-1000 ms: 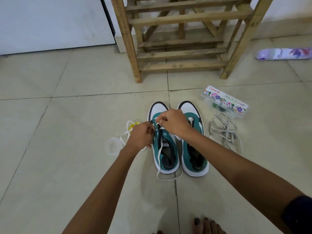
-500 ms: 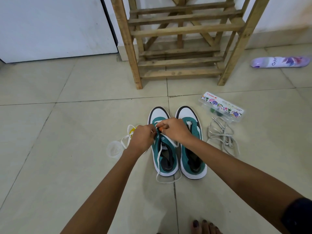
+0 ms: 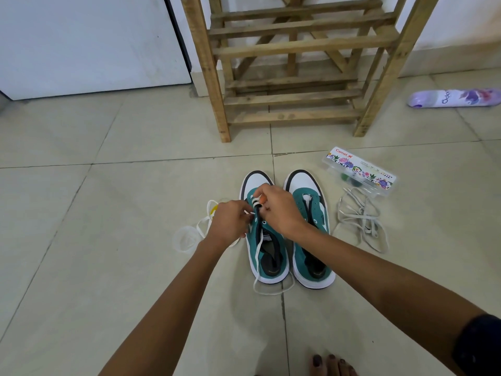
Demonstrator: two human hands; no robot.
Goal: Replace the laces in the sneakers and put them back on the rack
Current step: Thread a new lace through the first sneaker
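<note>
Laces being limp and light, the new white lace (image 3: 259, 241) looked best held near its stiff tip. Both hands, left hand (image 3: 230, 222) and right hand (image 3: 279, 210), pinched it over the left sneaker (image 3: 267, 256) on the floor (image 3: 108, 267), below the rack (image 3: 295, 63).

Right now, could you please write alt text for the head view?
Both hands, left and right, thread a white lace through the left teal sneaker on a tiled floor; its unlaced mate sits beside it, before a wooden rack.
</note>
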